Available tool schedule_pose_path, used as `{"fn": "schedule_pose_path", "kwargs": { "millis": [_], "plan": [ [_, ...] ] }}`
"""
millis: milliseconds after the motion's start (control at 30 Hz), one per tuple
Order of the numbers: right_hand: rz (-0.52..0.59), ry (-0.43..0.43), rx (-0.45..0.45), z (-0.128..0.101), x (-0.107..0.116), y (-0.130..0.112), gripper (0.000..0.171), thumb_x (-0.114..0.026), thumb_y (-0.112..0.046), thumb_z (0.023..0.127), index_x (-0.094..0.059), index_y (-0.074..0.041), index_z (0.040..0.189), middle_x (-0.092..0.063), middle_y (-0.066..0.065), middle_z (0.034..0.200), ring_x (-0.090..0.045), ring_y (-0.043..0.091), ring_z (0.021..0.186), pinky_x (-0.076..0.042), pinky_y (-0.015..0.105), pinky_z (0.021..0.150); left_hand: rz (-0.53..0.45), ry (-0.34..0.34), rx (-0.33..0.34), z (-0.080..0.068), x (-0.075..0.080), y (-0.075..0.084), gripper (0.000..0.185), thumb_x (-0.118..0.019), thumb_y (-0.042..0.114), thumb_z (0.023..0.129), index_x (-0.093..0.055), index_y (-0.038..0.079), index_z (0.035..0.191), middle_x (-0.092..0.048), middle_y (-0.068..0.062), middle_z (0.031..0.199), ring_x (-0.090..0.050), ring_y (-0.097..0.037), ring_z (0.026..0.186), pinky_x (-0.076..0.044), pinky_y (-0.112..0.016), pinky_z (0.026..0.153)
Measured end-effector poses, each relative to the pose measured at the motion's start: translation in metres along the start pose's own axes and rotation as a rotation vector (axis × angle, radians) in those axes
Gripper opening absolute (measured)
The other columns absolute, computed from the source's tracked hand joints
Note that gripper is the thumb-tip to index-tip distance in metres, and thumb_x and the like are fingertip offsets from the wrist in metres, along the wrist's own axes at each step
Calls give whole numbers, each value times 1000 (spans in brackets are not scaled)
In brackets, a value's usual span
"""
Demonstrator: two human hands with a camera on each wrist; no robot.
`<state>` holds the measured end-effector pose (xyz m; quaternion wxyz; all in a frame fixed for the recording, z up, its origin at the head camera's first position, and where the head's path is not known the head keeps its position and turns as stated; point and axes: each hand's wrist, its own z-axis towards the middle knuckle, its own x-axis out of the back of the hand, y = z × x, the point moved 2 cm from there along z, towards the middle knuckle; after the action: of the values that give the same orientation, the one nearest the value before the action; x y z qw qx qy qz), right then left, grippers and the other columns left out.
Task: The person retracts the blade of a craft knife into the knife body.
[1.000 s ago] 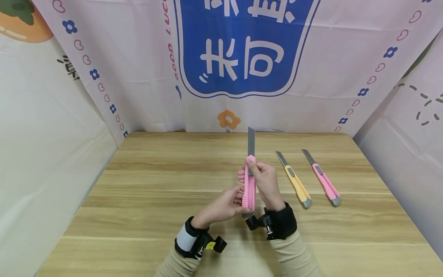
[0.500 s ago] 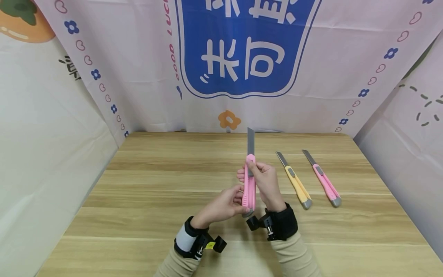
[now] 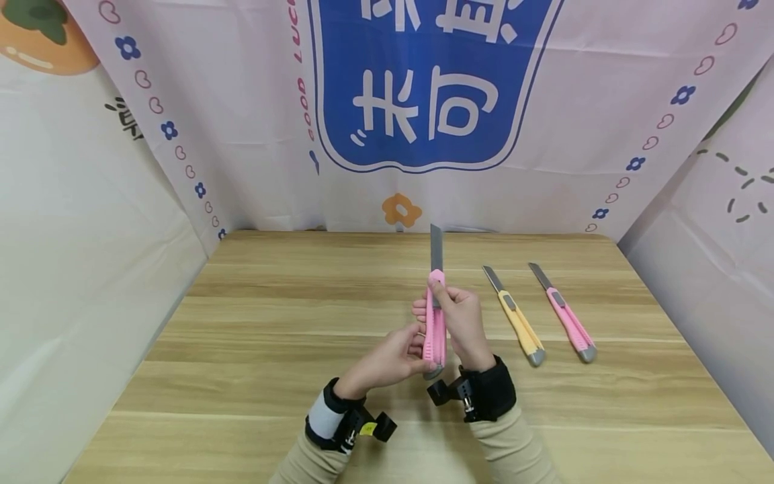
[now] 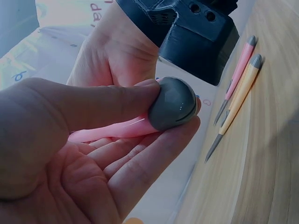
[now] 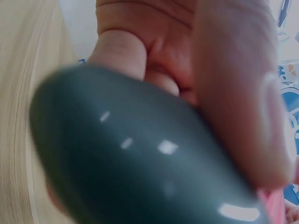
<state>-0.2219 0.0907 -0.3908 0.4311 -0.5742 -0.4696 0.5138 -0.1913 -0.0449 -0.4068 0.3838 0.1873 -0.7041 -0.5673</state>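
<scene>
pink utility knife, grey blade out, upright

On the cloth backdrop at the far side of the table, a big blue badge carries white Chinese characters; I can read 未可 in its lower row, while the row above is cut off by the top edge. Running up the badge's left rim, pink letters spell "GOOD LUC", the rest out of sight. From my left wrist, a few backdrop letters show, too partial to read.
</scene>
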Motion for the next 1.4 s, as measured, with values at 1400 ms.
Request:
{"fn": "schedule_pose_path", "kwargs": {
  "millis": [1400],
  "plan": [
    [35, -51, -39, 2, -2, 2, 42, -60, -28, 96, -62, 12, 108, -75, -1, 71, -74, 11, 69, -64, 31, 74, 1, -8, 4, -4, 5, 3, 41, -63, -4, 88, -45, -10, 124, -67, -29, 110, -69, -30, 101, -59, -18, 78]
  ]
}}
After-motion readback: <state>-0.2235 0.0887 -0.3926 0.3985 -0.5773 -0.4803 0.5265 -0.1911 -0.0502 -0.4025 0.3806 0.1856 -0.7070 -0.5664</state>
